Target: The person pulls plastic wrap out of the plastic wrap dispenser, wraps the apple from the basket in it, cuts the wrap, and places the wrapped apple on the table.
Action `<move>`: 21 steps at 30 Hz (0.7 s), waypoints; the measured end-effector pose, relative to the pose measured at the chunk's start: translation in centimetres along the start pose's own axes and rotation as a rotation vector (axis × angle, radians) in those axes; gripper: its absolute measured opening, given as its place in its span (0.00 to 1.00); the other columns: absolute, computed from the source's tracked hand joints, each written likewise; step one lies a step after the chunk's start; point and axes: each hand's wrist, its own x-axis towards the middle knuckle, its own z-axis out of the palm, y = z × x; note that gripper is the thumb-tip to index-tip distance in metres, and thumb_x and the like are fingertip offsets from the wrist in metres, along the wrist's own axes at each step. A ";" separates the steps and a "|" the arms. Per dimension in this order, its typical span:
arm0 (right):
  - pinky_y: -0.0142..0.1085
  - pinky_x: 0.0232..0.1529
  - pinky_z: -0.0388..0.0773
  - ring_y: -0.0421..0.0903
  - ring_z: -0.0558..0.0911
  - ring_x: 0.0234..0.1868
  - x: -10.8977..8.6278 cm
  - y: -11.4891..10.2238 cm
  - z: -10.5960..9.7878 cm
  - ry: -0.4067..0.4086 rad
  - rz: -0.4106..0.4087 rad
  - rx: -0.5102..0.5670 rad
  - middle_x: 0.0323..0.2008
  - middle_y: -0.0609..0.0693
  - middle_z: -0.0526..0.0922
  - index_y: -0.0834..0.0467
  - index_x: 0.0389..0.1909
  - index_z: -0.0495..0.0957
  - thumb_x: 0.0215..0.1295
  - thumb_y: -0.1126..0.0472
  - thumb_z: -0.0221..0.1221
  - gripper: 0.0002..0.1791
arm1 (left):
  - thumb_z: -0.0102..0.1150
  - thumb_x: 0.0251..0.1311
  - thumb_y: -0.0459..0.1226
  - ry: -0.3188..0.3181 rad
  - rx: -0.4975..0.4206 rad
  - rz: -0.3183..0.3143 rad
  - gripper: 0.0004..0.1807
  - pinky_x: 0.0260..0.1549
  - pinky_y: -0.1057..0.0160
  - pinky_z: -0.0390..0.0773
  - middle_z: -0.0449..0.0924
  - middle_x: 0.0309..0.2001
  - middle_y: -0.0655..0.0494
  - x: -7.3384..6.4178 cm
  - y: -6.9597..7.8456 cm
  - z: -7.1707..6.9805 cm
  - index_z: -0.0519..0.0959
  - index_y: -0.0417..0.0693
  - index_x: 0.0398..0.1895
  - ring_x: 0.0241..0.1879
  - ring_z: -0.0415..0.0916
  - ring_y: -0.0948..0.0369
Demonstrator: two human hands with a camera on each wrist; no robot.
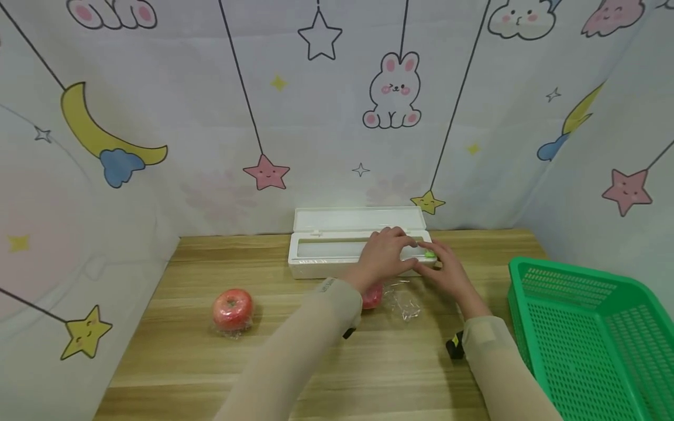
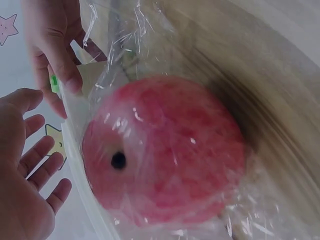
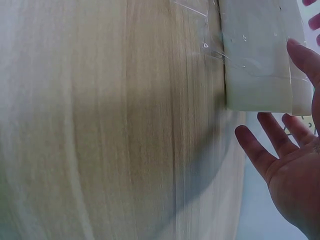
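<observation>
A white cling film dispenser (image 1: pixel 326 269) stands at the back of the table, its lid raised. My left hand (image 1: pixel 387 254) is over its right half; in the left wrist view the fingers (image 2: pixel 42 172) are loosely spread and hold nothing. At the dispenser's right end my right hand (image 1: pixel 444 272) reaches round the corner beside the green slider (image 1: pixel 430 254), fingers spread, thumb at the front. Whether it touches the slider, I cannot tell. A red apple (image 2: pixel 170 155) under clear cling film (image 2: pixel 265 215) sits before the dispenser, mostly hidden by my left wrist in the head view.
Another red apple (image 1: pixel 233 310), wrapped in film, sits on the left of the wooden table (image 1: pixel 210 374). A green plastic basket (image 1: pixel 584 351) stands at the right edge. Behind the dispenser hangs a patterned cloth (image 1: pixel 326 128).
</observation>
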 end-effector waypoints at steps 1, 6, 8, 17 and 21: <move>0.68 0.71 0.69 0.73 0.61 0.77 0.0 0.1 0.0 0.001 -0.004 0.002 0.79 0.73 0.58 0.62 0.74 0.72 0.74 0.58 0.68 0.32 | 0.62 0.74 0.56 0.001 0.005 -0.001 0.21 0.62 0.53 0.77 0.80 0.64 0.60 0.2 0.2 0.1 0.84 0.65 0.65 0.63 0.75 0.58; 0.67 0.70 0.70 0.73 0.63 0.76 0.1 0.3 0.0 0.013 -0.024 0.024 0.77 0.73 0.62 0.65 0.72 0.73 0.73 0.62 0.68 0.30 | 0.60 0.76 0.55 -0.008 -0.004 -0.020 0.20 0.61 0.53 0.77 0.80 0.62 0.61 1.2 0.9 0.6 0.85 0.66 0.65 0.61 0.75 0.58; 0.67 0.70 0.70 0.73 0.65 0.76 0.2 0.3 0.0 0.018 -0.028 0.034 0.76 0.74 0.64 0.67 0.72 0.73 0.72 0.63 0.69 0.31 | 0.59 0.77 0.55 -0.011 -0.006 -0.029 0.19 0.60 0.53 0.78 0.80 0.61 0.61 1.5 1.2 0.7 0.85 0.65 0.64 0.61 0.75 0.59; 0.67 0.69 0.71 0.71 0.68 0.74 0.3 0.8 0.1 0.035 -0.046 0.073 0.72 0.72 0.69 0.68 0.69 0.73 0.70 0.66 0.69 0.29 | 0.63 0.75 0.54 -0.016 -0.013 -0.045 0.15 0.56 0.53 0.78 0.82 0.56 0.62 2.6 1.6 1.5 0.88 0.64 0.57 0.58 0.76 0.59; 0.67 0.69 0.70 0.70 0.69 0.73 0.3 1.2 0.2 0.046 -0.051 0.087 0.71 0.72 0.71 0.68 0.69 0.74 0.69 0.67 0.70 0.29 | 0.63 0.74 0.53 -0.001 -0.011 -0.045 0.14 0.54 0.53 0.78 0.82 0.55 0.62 2.9 1.7 1.8 0.89 0.64 0.56 0.57 0.77 0.59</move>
